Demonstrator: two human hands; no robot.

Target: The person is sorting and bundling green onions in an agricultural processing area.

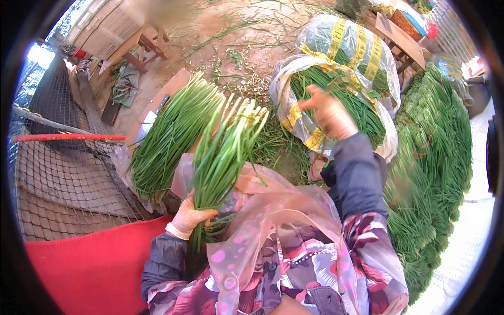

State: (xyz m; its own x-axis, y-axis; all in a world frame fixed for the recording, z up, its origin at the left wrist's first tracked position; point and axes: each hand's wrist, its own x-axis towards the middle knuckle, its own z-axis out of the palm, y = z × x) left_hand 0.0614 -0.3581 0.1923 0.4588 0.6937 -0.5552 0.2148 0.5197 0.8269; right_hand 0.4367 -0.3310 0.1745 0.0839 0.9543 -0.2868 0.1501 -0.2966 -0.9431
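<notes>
My left hand (191, 218), in a thin pale glove, is wrapped round the lower leafy part of a bunch of garlic chives (220, 157). The pale stem ends of this bunch point up and away from me. Just left of it, a larger pile of chives (176, 131) lies on a board. My right hand (332, 114) is blurred by motion above an open plastic bag (388, 142) filled with more chives (336, 84). Its fingers look stretched and apart, and nothing shows in them. A pink translucent apron (294, 202) covers my lap.
A long heap of chives (430, 173) lies at the right. Behind the open bag sits another taped bag (336, 37). A knife blade (149, 122) rests by the board. Netting (58, 184), a red cloth (100, 262), a wooden bench (123, 52) and a crate (105, 31) stand left.
</notes>
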